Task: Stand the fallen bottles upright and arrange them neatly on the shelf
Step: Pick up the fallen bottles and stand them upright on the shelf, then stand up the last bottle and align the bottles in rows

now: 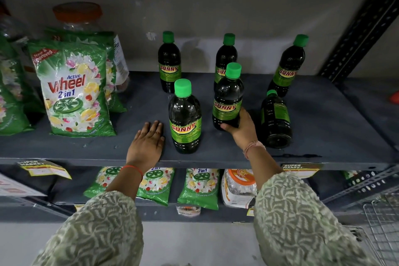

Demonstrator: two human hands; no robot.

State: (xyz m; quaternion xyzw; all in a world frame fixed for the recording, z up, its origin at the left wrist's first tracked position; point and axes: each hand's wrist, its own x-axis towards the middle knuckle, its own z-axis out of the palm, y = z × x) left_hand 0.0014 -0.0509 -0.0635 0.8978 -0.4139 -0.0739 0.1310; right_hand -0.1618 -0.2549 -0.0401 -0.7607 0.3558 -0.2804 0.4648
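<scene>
Several dark Sunny bottles with green caps are on the grey shelf (323, 119). Three stand along the back: left (169, 62), middle (225, 56), right (288, 67). One stands near the front (185, 119). My right hand (243, 129) grips the base of an upright bottle (227, 97) in the middle. One bottle (275, 121) lies on its side to the right of that hand, cap pointing to the back. My left hand (149, 142) rests flat on the shelf, just left of the front bottle, holding nothing.
Green Wheel detergent bags (75, 90) stand at the shelf's left, with an orange-lidded jar (77, 17) behind them. More bags (198, 188) and a jar lie on the lower shelf. A perforated metal upright (362, 30) bounds the right side. A wire basket (382, 229) sits at lower right.
</scene>
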